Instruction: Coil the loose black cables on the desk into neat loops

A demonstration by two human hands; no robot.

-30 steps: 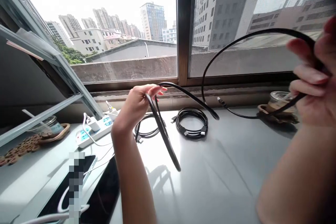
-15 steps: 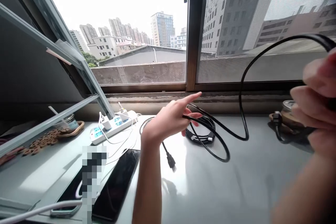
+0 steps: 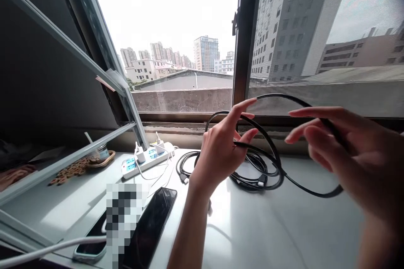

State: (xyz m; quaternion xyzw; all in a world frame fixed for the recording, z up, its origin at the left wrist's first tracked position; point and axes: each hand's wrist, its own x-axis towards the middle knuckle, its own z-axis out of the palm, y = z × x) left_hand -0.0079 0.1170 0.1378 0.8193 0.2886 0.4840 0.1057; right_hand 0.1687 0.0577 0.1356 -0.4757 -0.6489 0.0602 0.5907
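My left hand [image 3: 222,145] holds a black cable [image 3: 274,145] gathered in loose loops, its index finger and thumb apart and the strands crossing between them. Part of a dangling plug [image 3: 210,207] shows behind the left wrist. To the right, my right hand [image 3: 342,143] has its index finger stretched toward the left hand, with the same cable passing through its loosely bent fingers; the palm side is partly hidden. Below the hands, a coiled black cable [image 3: 248,185] with a plug rests on the table, partly covered by the held loops. Another black coil [image 3: 183,164] lies left of my forearm.
A white power strip [image 3: 148,159] with plugged-in white chargers stands by the window. Two dark phones, one a black phone [image 3: 151,227], lie at the front left beside a blurred patch. A metal shelf frame [image 3: 135,113] slants over the left side, with a jar [image 3: 102,151] behind it.
My right hand has come down and left, closer to my left hand, its fist loosened. The cable in my left hand now forms more loops. The view has shifted left and up.
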